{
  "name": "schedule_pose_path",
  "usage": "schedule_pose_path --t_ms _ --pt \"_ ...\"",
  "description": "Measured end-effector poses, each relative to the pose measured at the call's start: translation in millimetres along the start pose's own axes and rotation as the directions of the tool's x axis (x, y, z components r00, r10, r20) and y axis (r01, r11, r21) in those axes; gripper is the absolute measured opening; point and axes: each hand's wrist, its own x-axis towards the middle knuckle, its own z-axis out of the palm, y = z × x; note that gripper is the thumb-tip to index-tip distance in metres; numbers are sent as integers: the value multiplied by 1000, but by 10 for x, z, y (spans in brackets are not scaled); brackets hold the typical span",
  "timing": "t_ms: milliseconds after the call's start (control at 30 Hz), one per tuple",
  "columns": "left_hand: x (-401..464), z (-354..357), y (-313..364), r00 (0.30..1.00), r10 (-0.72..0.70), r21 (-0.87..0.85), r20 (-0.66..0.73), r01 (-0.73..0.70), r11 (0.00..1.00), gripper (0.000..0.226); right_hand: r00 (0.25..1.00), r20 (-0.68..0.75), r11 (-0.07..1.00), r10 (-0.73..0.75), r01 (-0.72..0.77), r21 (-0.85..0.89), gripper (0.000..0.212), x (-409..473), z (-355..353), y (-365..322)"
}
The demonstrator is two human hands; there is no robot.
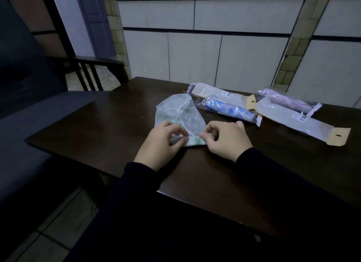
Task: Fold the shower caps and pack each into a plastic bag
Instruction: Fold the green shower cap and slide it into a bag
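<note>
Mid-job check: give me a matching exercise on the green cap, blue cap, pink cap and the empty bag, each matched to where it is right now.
Things:
1. green-print shower cap
2. blue shower cap
3. pink shower cap
4. empty plastic bag

States:
A. rolled in a bag, farthest right on the table
B. flat, unfilled, card header at its near-right end
C. spread on the table, near edge pinched by left hand and right hand
D. rolled in a bag, mid-table

Pairs: 1-C, 2-D, 3-A, 4-B

Packed bags point(230, 107) crowd table point(97, 124) right; left side free.
</note>
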Motion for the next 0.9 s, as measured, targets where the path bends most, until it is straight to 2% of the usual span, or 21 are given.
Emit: schedule_pose_path --t_ms 67,167,267,367,500,667,767,833,900 --pt "2 12 -11 999 36 28 14 -36 999 4 998 -48 998 -50 49 -25 17 -5 4 11" --pt "6 35 -23 998 61 108 11 -62 992 6 970 -132 978 -206 201 -49 17 16 -20 15" --pt "4 25 -14 1000 25 273 13 -28 962 24 953 -62 952 -297 291 -91 36 25 -78 23" --pt "16 -21 -27 990 -84 256 111 54 965 38 973 55 974 -223 225 -25 41 30 -112 83" --pt "59 -98 -94 978 -127 147 163 104 984 27 984 135 991 -117 106 86 34 78 -79 160" --pt "8 -40 -102 995 -74 185 65 61 981 29 985 82 989 -149 148 16 21 66 -40 149" --pt "-34 -23 -97 1000 -30 281 8 26 959 28 978 53 978 -202 204 -41 18 54 -50 96" --pt "-39 -18 -90 996 60 395 -61 -31 918 26 973 56 971 -222 226 -79 18 78 -53 75" --pt "-45 -1 -61 981 148 458 -124 -76 885 35 973 73 968 -220 226 -104 21 109 -43 66"
